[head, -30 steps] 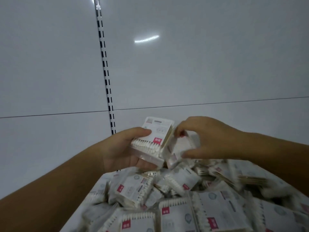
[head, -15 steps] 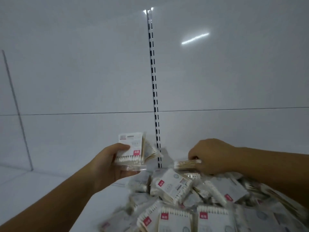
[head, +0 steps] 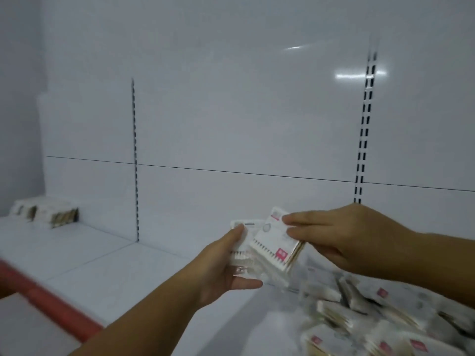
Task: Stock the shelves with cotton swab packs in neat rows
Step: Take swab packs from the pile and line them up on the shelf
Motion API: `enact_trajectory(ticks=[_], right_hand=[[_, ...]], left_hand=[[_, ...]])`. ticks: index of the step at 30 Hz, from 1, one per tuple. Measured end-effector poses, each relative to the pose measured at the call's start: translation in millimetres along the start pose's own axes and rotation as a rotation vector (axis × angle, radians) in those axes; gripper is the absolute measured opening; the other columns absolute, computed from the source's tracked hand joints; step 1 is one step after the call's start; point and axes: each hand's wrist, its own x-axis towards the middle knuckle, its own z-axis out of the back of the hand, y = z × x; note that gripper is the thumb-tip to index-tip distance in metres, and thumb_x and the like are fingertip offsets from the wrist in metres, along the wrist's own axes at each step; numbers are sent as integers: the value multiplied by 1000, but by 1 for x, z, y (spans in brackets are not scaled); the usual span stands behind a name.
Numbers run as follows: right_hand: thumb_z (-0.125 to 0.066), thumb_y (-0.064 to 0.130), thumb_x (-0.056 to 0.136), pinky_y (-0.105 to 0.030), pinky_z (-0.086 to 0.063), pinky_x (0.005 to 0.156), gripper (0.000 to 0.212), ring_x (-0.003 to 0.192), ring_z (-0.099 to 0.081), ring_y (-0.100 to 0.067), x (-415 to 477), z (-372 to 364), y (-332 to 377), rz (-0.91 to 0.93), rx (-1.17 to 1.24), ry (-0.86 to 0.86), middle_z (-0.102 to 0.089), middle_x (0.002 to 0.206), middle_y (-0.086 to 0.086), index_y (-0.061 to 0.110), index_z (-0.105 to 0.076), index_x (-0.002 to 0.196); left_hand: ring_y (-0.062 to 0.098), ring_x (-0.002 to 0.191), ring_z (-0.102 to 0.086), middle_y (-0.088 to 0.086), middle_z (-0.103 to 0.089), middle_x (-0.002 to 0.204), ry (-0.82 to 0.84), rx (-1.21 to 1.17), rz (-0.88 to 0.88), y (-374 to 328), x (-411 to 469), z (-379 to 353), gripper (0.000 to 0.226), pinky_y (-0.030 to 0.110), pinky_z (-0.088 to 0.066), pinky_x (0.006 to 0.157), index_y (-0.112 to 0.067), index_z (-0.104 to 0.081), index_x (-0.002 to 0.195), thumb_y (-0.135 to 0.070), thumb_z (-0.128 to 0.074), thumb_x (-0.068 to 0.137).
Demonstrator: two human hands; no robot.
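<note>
On white shelf [head: 108, 268]: loose packs [head: 372, 319] right, stacked packs [head: 48, 213] far-left.

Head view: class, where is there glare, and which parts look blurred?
In the head view, bright glare streaks the back panel upper right; the loose pile of packs and red shelf edge are motion-smeared; the shelved packs far left look soft.

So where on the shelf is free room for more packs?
The shelf is bare from the placed packs at the far left to the pile at the right. The pile is crowded; left hand and right hand grip held packs at its left edge.
</note>
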Motion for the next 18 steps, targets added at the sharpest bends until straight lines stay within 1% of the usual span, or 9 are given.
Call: enact_trajectory(ticks=[2, 3, 6, 9, 11, 13, 14, 16, 18], right_hand=[[-83, 3, 64, -21, -50, 45, 34, 63, -69, -18, 42, -29, 27, -1, 52, 4, -70, 114, -6, 12, -76, 97], [-82, 2, 66, -21, -49, 46, 34, 61, -67, -18, 63, -41, 39, -4, 80, 17, -68, 115, -8, 12, -75, 98], [-67, 2, 79, -20, -44, 57, 34, 70, -65, -16, 124, -69, 75, -77, 272, 94, -56, 132, -5, 18, -71, 109], [-42, 26, 95, -19, -33, 68, 31, 81, -58, -13, 175, -96, 102, -103, 335, 112, -37, 146, 11, 29, -59, 121], [-40, 41, 97, -16, -34, 75, 34, 99, -52, -6, 210, -112, 117, -91, 342, 117, -28, 150, 16, 34, -48, 129], [-47, 47, 93, -14, -31, 95, 53, 126, -32, 4, 248, -129, 132, -58, 383, 178, -9, 155, 23, 41, -28, 142], [-49, 47, 93, -16, -26, 104, 60, 133, -21, 6, 266, -137, 140, -24, 410, 233, -3, 155, 26, 43, -21, 145], [-54, 43, 92, -19, -21, 111, 62, 137, -19, 4, 300, -153, 155, 39, 447, 301, -12, 156, 24, 40, -25, 146], [-60, 41, 89, -18, -27, 108, 55, 133, -30, 2, 331, -170, 170, 63, 491, 305, -31, 149, 21, 36, -39, 140]], left_hand=[[29, 112, -64, 12, -66, 123, 46, -22, -23, 0, -25, 43, 48, 43, -56, 84, -21, -57, 129, -51, -47, 93], [30, 113, -63, 13, -65, 124, 36, -29, -40, 0, -37, 65, 49, 44, -56, 86, -20, -56, 130, -48, -55, 91], [31, 106, -67, 15, -68, 117, -73, -34, -90, -1, -72, 128, 54, 40, -57, 79, -14, -55, 128, -31, -72, 80], [30, 96, -70, 16, -72, 107, -226, -40, -111, -6, -98, 183, 56, 36, -58, 69, -10, -57, 122, -26, -73, 71], [30, 94, -71, 15, -73, 103, -286, -23, -113, -10, -114, 212, 59, 35, -58, 67, -10, -59, 118, -27, -77, 64], [29, 92, -72, 14, -74, 101, -321, 13, -109, -13, -127, 240, 57, 33, -58, 64, -12, -61, 115, -25, -82, 63], [29, 92, -72, 13, -74, 101, -341, 28, -107, -13, -132, 254, 54, 34, -58, 65, -13, -62, 115, -22, -83, 66], [30, 96, -71, 13, -73, 105, -378, 48, -116, -12, -144, 284, 49, 42, -58, 76, -15, -62, 116, -19, -82, 72], [32, 99, -69, 14, -71, 109, -402, 46, -127, -11, -156, 315, 50, 48, -56, 85, -14, -62, 119, -23, -82, 74]])
